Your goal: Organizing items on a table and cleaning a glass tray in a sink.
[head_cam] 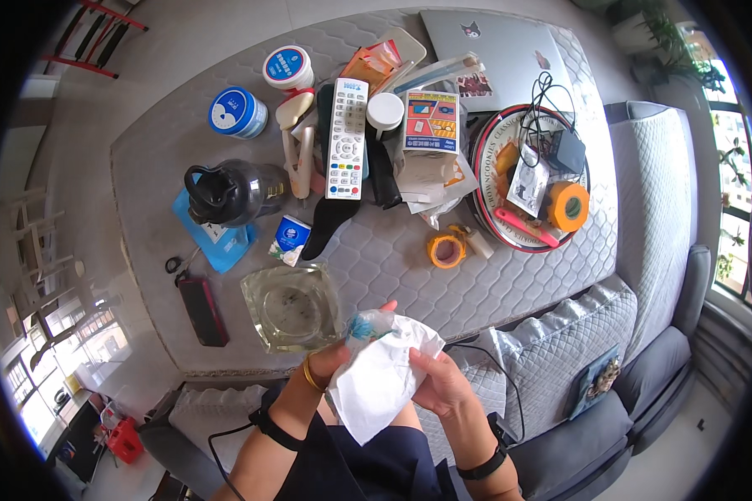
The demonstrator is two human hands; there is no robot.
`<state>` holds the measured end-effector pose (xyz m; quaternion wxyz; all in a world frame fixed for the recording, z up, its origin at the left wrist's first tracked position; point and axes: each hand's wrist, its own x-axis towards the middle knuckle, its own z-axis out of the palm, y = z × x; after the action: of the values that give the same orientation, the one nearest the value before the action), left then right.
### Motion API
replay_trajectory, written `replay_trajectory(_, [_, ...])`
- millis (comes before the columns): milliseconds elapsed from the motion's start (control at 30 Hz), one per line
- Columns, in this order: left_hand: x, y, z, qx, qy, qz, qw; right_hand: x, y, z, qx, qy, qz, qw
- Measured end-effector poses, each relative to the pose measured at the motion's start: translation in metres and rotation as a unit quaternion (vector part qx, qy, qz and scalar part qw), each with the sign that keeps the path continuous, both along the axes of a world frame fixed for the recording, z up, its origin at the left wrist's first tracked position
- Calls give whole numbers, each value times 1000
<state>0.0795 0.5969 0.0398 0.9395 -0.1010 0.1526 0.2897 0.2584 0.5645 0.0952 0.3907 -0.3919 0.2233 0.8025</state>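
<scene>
A white paper tissue [379,376] is spread between my two hands above my lap, just off the table's near edge. My left hand [332,360] grips a clear plastic tissue packet [368,325] with a blue-green print; the tissue partly covers it. My right hand [438,379] pinches the tissue's right side between thumb and fingers. Just beyond my left hand sits a square glass ashtray [291,307] with dark specks inside. A small blue and white tissue pack [291,238] lies behind the ashtray, beside a black strap-like item [329,228].
On the quilted tablecloth [382,263] stand a dark water bottle [238,191], two blue and white tubs, a white remote control [348,138], a laptop [507,56] and a cookie-tin lid [495,213] holding tape and a cable. A roll of yellow tape [446,250] lies nearer.
</scene>
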Motion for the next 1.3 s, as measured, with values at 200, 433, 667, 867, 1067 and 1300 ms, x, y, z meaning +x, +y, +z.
replay_trajectory(200, [1,0,-10,-96,113,12,989,7,9,6,35,-96,59,993])
replay_trajectory(433, [1,9,-34,-12,294,-2,956,34,13,7,31,-185,12,982])
replay_trajectory(667, [14,15,-65,-81,400,41,912,67,20,24,93,-295,-88,947])
replay_trajectory(867, [45,35,-73,85,469,99,873,91,7,33,83,-601,-182,774])
replay_trajectory(1067, [23,3,-27,225,706,117,661,21,18,31,171,-761,-124,613])
replay_trajectory(1300, [-94,-83,-37,223,893,69,385,-159,11,-59,310,-785,137,518])
